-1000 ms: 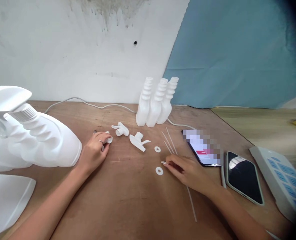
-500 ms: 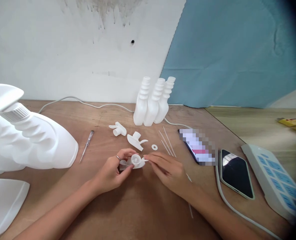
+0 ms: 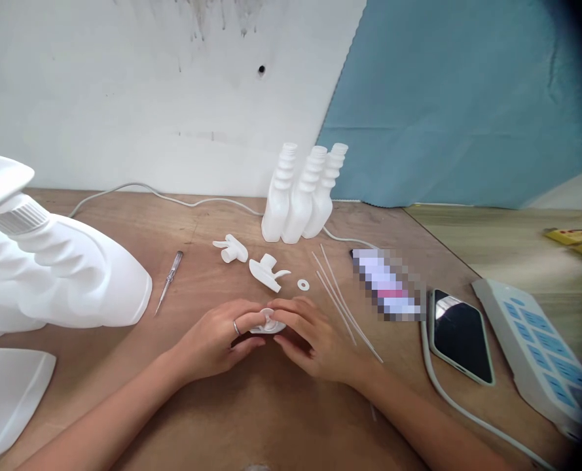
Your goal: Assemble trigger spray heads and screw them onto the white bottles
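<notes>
A white plastic trigger sprayer head (image 3: 270, 322) is held between my two hands, low over the table, its round collar facing up. My left hand (image 3: 215, 337), with a ring on one finger, grips the left side. From the right, my right hand (image 3: 317, 337) closes on it, fingertips at the collar; they partly cover it. Just beyond lie two more white sprayer heads, one (image 3: 268, 271) close to my fingers and one (image 3: 230, 249) farther left. A small white washer (image 3: 303, 285) is beside them. Several thin white tubes (image 3: 345, 309) lie near my right hand.
Three small white bottles (image 3: 298, 203) stand at the back. Large white bottles (image 3: 89, 281) fill the left side, with a screwdriver (image 3: 169, 281) beside them. On the right are a lit phone (image 3: 389, 288), a dark phone (image 3: 461, 335), a power strip (image 3: 531, 353) and cable (image 3: 428, 360).
My right hand has moved left from the sprayer head's tip to its collar. My left fingers have also come over the collar. The view has shifted slightly.
</notes>
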Demonstrator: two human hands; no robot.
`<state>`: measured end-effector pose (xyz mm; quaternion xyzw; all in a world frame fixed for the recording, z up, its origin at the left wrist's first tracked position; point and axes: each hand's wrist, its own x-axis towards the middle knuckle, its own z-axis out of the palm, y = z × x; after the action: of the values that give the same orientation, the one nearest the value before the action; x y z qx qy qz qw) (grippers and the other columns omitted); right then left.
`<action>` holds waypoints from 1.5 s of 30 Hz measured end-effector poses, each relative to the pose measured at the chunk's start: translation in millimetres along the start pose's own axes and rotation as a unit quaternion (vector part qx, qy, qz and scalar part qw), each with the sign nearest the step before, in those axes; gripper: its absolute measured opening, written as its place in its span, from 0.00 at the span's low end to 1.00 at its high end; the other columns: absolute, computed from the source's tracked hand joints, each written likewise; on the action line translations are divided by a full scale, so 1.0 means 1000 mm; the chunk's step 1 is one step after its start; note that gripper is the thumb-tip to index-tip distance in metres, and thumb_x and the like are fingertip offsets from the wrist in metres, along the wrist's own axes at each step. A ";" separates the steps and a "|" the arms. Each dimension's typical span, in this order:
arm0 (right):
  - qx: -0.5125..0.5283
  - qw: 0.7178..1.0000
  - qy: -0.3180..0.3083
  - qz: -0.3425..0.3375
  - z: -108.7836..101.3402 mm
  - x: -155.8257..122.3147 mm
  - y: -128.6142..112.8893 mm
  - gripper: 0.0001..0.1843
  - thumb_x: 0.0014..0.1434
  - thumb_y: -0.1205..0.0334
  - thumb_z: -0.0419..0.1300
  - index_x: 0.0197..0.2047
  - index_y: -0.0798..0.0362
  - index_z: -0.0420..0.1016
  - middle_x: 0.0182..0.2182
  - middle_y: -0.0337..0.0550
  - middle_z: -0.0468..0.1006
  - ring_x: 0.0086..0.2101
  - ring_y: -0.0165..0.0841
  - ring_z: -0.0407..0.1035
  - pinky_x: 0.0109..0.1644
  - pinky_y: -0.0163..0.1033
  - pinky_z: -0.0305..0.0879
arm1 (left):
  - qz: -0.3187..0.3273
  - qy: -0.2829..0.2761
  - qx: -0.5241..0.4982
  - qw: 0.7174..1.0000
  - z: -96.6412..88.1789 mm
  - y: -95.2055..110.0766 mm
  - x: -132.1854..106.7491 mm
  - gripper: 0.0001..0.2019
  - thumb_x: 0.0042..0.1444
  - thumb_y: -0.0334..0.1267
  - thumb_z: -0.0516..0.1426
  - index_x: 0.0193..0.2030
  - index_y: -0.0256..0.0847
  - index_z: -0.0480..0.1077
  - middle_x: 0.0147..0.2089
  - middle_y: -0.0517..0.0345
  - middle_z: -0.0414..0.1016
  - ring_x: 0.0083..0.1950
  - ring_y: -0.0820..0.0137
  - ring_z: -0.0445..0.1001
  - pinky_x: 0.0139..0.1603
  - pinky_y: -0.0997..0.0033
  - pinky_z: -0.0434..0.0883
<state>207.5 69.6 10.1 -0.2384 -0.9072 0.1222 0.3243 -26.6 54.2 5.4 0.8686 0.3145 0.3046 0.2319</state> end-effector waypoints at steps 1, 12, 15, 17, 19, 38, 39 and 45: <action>-0.004 1.000 0.001 -0.004 0.002 -0.001 0.001 0.21 0.63 0.69 0.56 0.59 0.52 0.63 0.51 0.51 0.73 0.49 0.36 0.70 0.55 0.46 0.65 | 0.010 0.004 0.028 1.000 0.001 -0.001 0.000 0.19 0.63 0.34 0.56 0.60 0.46 0.61 0.57 0.51 0.72 0.55 0.65 0.72 0.54 0.64 0.72; -0.027 1.000 -0.006 0.006 0.012 0.000 0.002 0.14 0.66 0.65 0.55 0.55 0.50 0.67 0.45 0.47 0.75 0.44 0.34 0.72 0.48 0.40 0.71 | 0.007 0.025 0.080 0.996 0.006 -0.002 0.000 0.17 0.61 0.35 0.58 0.57 0.45 0.64 0.53 0.55 0.75 0.50 0.67 0.75 0.48 0.69 0.74; -0.035 0.999 0.000 -0.004 0.014 0.000 0.001 0.15 0.66 0.66 0.55 0.55 0.50 0.68 0.45 0.47 0.75 0.44 0.34 0.72 0.48 0.39 0.72 | 0.021 0.041 0.100 0.994 0.007 -0.002 0.000 0.14 0.63 0.34 0.55 0.56 0.44 0.65 0.51 0.54 0.76 0.48 0.69 0.77 0.46 0.71 0.74; -0.037 0.999 0.006 -0.013 0.014 0.000 0.002 0.15 0.65 0.67 0.55 0.55 0.50 0.68 0.44 0.47 0.75 0.44 0.34 0.72 0.47 0.39 0.72 | 0.038 0.051 0.112 0.992 0.007 -0.003 -0.001 0.13 0.64 0.34 0.54 0.55 0.44 0.66 0.50 0.53 0.77 0.47 0.69 0.77 0.45 0.72 0.75; -0.039 0.999 0.007 -0.022 0.015 0.000 0.003 0.15 0.64 0.68 0.56 0.54 0.51 0.68 0.42 0.47 0.76 0.42 0.33 0.72 0.46 0.38 0.71 | 0.053 0.059 0.122 0.989 0.007 -0.004 -0.001 0.13 0.64 0.33 0.55 0.55 0.43 0.66 0.49 0.52 0.77 0.46 0.69 0.77 0.45 0.72 0.75; -0.150 0.969 0.060 0.185 -0.049 -0.006 0.038 0.08 0.65 0.65 0.53 0.46 0.53 0.71 0.36 0.44 0.76 0.32 0.34 0.70 0.40 0.40 0.65 | 0.001 0.087 0.073 0.994 0.010 0.000 -0.002 0.17 0.61 0.32 0.57 0.55 0.43 0.59 0.43 0.55 0.76 0.40 0.70 0.76 0.40 0.72 0.73; -0.183 0.954 0.055 0.230 -0.052 -0.009 0.045 0.09 0.64 0.64 0.53 0.47 0.53 0.70 0.36 0.45 0.76 0.30 0.34 0.69 0.37 0.39 0.63 | 0.002 0.089 0.073 0.993 0.010 0.000 -0.001 0.16 0.61 0.32 0.57 0.55 0.43 0.59 0.43 0.55 0.76 0.40 0.70 0.76 0.40 0.72 0.73; -0.232 0.888 -0.030 0.395 -0.054 -0.021 0.070 0.20 0.59 0.55 0.57 0.54 0.52 0.67 0.31 0.42 0.74 0.29 0.36 0.69 0.32 0.37 0.59 | -0.047 0.100 0.082 0.990 0.011 0.000 -0.002 0.16 0.61 0.34 0.57 0.55 0.45 0.59 0.44 0.57 0.76 0.41 0.70 0.75 0.40 0.72 0.71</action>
<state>281.2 122.5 14.2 -0.6417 -0.7500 0.0335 0.1568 -20.3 50.4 -2.5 0.8339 0.4008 0.3520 0.1414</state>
